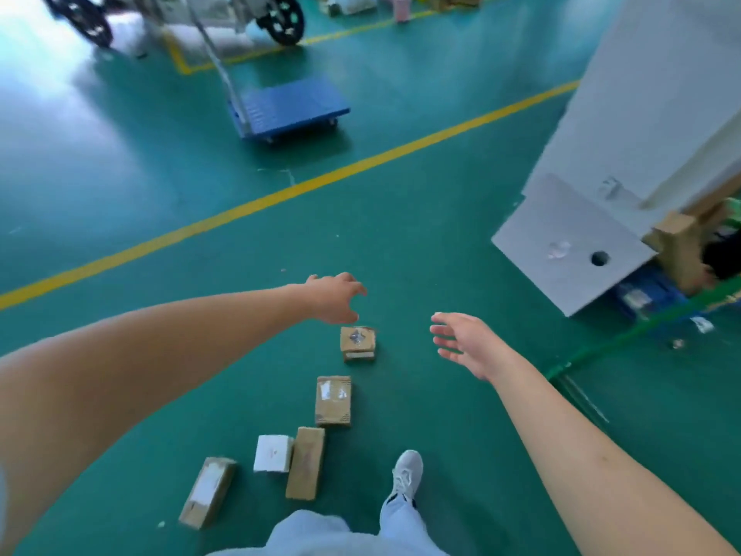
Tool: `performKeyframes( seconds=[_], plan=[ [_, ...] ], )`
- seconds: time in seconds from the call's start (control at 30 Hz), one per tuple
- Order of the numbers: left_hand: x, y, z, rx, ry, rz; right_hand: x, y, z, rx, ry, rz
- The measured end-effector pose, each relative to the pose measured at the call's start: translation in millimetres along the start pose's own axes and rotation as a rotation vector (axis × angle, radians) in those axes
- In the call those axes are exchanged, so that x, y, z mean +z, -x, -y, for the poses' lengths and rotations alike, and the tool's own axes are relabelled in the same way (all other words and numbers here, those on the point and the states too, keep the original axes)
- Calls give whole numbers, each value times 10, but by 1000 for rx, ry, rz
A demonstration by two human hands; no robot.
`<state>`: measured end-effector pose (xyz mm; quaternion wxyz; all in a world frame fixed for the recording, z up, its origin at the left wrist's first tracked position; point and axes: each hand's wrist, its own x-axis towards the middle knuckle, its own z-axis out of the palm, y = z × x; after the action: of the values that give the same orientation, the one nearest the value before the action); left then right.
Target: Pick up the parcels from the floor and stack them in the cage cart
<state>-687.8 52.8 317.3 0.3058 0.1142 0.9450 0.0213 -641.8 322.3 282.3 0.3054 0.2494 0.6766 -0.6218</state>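
Several parcels lie on the green floor in front of me. A small brown cube box [357, 343] is farthest, a flat brown box [333, 400] lies behind it, then a long brown box [306, 463], a white box [273, 453] and another brown box [207, 491] at the near left. My left hand [335, 296] reaches out just above the cube box, fingers loosely spread and holding nothing. My right hand [465, 342] hovers to the right of the cube box, palm facing left, fingers straight. A green cage cart frame [625, 335] shows at the right.
A blue platform trolley [288, 107] stands farther back beyond a yellow floor line [280, 196]. A large white panel [569, 242] leans at the right over cardboard and blue crates. My white shoe [407, 473] is planted right of the parcels. Wheels of parked vehicles show at the top.
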Motion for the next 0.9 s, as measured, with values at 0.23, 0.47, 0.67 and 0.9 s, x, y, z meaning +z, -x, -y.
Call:
performKeyframes(
  seconds=[0.23,0.47,0.67,0.9],
  plan=[
    [235,-495,267,-152,131,74,31,-902,75,118,101,106],
    [952,-1117,762,-256,314,186,420,-1870,-263,265,232,171],
    [1822,-1912,1309,-390,536,247,912,-2852,-815,343,301,188],
    [3192,-2855,1777,-591,872,264,1402,-3999,-1880,459,344,177]
  ],
)
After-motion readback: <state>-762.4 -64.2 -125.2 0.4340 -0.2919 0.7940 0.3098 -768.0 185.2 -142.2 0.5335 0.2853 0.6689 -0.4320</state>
